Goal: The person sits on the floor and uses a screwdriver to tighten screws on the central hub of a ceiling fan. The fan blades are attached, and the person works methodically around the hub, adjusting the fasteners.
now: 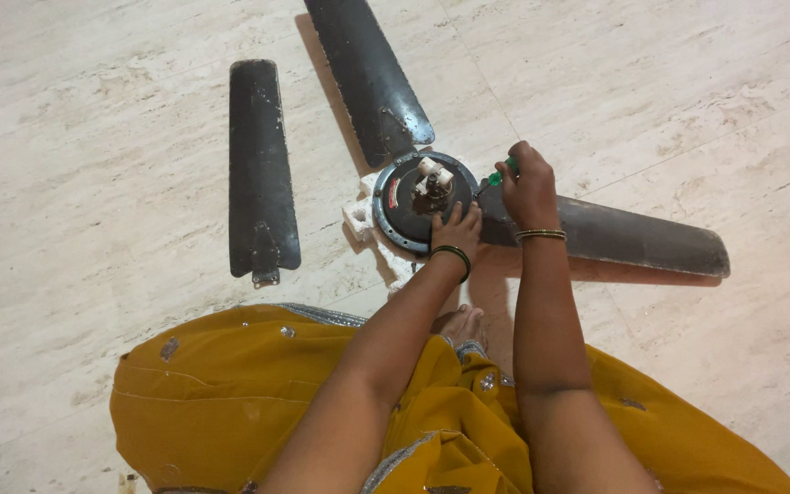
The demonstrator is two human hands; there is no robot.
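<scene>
A dark round ceiling fan motor [404, 197] lies on the floor on white foam pieces [358, 218]. Two dusty dark blades are fixed to it: one [368, 73] points away, the other [642, 240] points right. A third blade [262, 169] lies loose to the left. My left hand [457, 230] rests on the motor's near rim, fingers spread on it. My right hand [528, 187] is shut on a green-handled screwdriver [502, 171], whose tip points at the motor where the right blade joins.
The floor is pale marble tile [93, 274]. My yellow embroidered garment [230, 402] covers the lower part of the view, and a bare foot [464, 325] shows just below the motor.
</scene>
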